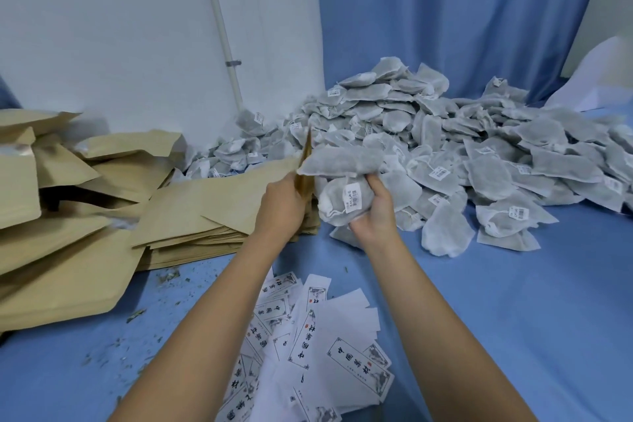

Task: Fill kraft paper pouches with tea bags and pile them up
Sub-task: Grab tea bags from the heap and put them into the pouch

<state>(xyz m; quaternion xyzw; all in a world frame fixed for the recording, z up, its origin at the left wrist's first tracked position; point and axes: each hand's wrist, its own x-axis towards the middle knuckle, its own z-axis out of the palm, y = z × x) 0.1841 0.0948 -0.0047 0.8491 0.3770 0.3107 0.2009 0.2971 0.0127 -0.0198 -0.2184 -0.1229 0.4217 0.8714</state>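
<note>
1. Blue pleated curtain (462,27), backdrop from 12 to 3 o'clock; plain white wall (102,27) from 9 to 12, with a thin white pipe (219,20) running down it.
2. Blue cloth-covered desk (496,301), carrying everything below.
3. Loose heap of grey-white mesh tea bags (479,147), each with a string and small paper tag, spread from 12 to 3 o'clock against the curtain.
4. Jumbled pile of bulging brown kraft paper pouches (51,250), at 9 o'clock, reaching the frame edge.
5. Stack of flat, unfilled brown kraft pouches (191,216), between that pile and my hands, at 10 o'clock.
6. Scatter of white paper labels printed with black characters (329,353), at 6 o'clock, between my forearms.
7. My right grip (373,212), just right of centre: fingers curled tight around a bundle of tea bags (342,188), lifted clear of the desk. The bundle's lowest bag shows a white barcode tag (354,197).
8. My left grip (281,205), just left of centre: clamped on a single brown kraft pouch (306,161), held upright and seen edge-on. The top bag of the bundle touches this pouch at its near edge; whether it is inside the mouth I cannot tell.
9. Greenish tea crumbs (137,315), sprinkled on the cloth at 7 to 8 o'clock.
</note>
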